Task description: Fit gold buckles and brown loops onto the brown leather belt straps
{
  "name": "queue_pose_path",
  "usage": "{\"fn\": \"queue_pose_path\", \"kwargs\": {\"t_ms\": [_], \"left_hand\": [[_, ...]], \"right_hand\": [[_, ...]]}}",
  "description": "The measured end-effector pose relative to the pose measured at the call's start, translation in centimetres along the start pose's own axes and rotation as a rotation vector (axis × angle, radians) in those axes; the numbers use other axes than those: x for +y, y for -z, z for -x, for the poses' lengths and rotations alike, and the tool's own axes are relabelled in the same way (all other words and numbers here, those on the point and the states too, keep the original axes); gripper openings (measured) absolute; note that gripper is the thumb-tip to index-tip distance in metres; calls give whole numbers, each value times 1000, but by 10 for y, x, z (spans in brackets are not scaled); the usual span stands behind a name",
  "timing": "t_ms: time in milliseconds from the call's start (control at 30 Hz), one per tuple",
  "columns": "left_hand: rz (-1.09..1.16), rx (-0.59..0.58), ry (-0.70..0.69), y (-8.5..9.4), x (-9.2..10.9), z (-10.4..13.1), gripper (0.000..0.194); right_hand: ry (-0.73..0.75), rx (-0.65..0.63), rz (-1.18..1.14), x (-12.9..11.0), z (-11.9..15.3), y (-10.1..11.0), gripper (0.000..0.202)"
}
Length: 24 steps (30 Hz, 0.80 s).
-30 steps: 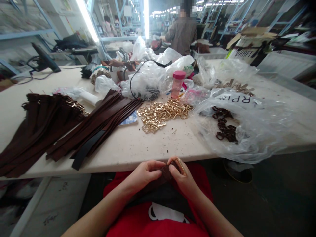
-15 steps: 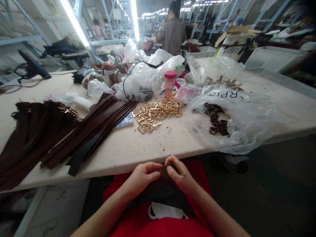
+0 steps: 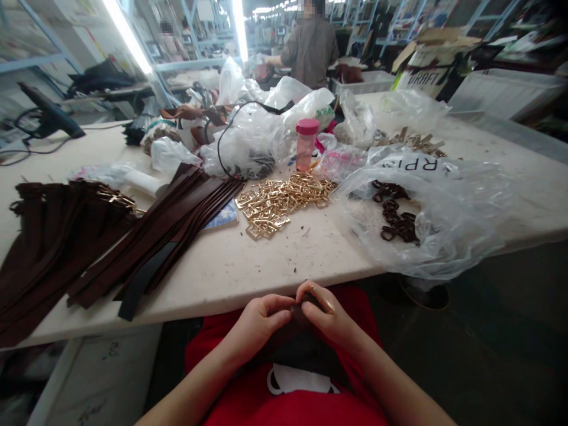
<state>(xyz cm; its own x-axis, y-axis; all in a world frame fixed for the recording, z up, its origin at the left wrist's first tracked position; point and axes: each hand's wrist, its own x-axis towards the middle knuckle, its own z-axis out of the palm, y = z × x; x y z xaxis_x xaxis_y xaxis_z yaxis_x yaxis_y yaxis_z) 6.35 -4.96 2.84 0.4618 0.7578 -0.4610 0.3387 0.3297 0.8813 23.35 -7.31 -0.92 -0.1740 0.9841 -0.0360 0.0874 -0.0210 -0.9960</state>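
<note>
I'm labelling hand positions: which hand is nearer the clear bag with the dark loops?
Right. The right hand is left of the clear bag, toward its near side; the left hand is farther left, beyond the right hand.

Glaring tubes beyond, gloom below

You have cool white light from a slanting tube and a more upright tube, both blown out. The desk catches soft, moderate light; the floor sinks nearly to black. You get glints off the gold buckles and glare on the plastic bag. Your hands look slightly soft, the background hazy, the edges stretched, the upper-right corner dark.
</note>
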Motion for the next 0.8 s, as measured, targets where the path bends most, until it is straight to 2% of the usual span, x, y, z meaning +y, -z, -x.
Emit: {"fn": "queue_pose_path", "kwargs": {"t_ms": [167,467,633,800], "left_hand": [[-77,-18,-8,-1,-2,1,26],[-618,-30,-209,-1,15,7,26],[-618,-37,-213,-1,17,10,26],[-582,-32,-186,-5,13,15,25]], "right_hand": [[-43,-18,-84,2,0,2,12],[-39,-13,-78,-1,6,2,13],[-25,-2,-79,-4,9,0,14],[-28,-58,-73,-7,13,1,14]]}}
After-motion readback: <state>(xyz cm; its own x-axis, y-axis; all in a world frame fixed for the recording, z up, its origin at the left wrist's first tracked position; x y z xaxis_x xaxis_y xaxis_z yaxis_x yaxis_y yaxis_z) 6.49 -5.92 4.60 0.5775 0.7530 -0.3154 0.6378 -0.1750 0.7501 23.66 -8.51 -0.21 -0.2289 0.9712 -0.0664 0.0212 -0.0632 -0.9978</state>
